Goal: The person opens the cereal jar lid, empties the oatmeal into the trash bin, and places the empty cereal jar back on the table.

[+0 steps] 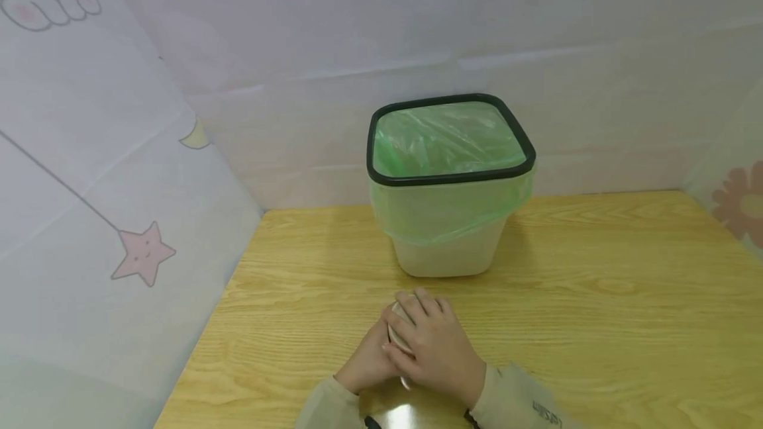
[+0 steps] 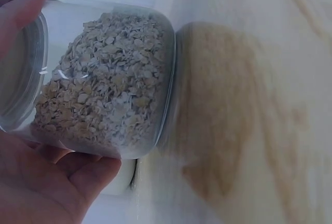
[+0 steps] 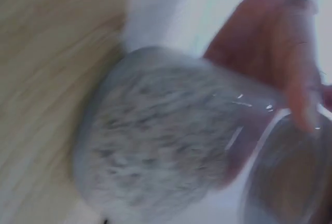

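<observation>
Head camera: one left hand (image 1: pixel 375 356) is gripping one clear jar (image 2: pixel 106 79) by its side with curled fingers, while one right hand (image 1: pixel 441 349) is clasping one pale lid (image 1: pixel 397 335) from above. Together they're holding the jar over one wooden table (image 1: pixel 596 283), nearer the person than a single bin (image 1: pixel 447 260). One mass of flakes (image 2: pixel 114 89) is filling much of the jar; I can't tell whether its base is touching the table. One green bag (image 1: pixel 453 131) is lining the bin and hanging out below one black rim (image 1: pixel 450 180). Around, one pink star (image 1: pixel 143 253), one crescent moon (image 1: pixel 195 136) and one reddish flower (image 1: pixel 742 200) are decorating the pale walls (image 1: pixel 298 131).
</observation>
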{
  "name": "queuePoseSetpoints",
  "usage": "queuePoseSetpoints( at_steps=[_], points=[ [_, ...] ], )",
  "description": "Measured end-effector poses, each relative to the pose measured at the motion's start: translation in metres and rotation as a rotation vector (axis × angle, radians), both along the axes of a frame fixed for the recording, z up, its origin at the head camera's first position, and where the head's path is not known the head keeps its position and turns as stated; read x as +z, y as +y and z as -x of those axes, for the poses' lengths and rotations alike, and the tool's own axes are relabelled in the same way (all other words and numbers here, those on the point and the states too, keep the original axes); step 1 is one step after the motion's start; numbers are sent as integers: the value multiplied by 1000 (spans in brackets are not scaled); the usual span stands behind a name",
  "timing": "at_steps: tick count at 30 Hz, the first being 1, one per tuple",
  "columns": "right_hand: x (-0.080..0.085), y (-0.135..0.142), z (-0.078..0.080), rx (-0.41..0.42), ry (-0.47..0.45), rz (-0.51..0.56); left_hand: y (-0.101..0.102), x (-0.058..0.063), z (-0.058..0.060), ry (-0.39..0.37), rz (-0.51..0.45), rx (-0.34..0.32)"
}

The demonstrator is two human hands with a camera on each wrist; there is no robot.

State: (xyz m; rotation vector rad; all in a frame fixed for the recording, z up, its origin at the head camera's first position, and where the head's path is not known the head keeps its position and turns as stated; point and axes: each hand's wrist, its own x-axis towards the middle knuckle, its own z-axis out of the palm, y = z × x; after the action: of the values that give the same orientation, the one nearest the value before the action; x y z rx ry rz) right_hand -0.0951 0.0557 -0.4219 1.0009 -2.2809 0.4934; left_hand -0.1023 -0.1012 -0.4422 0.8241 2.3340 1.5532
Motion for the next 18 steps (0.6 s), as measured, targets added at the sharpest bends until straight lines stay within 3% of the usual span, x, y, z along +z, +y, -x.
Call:
queuePoseSetpoints(
  at_steps=[5, 10, 13, 18],
  points=[
    [13, 2, -7, -10, -201, -11, -1, -2, -2, -3, 2, 24],
    [21, -3, -15, -149, -295, -40, 0, -2, -4, -38, -11, 60],
    [18, -9, -18, -227, -261, -56, -1, -3, -5, -58, -29, 65],
    [9, -14, -16, -258, -119, -55, -3, -3, -6, -27, 16, 62]
  ],
)
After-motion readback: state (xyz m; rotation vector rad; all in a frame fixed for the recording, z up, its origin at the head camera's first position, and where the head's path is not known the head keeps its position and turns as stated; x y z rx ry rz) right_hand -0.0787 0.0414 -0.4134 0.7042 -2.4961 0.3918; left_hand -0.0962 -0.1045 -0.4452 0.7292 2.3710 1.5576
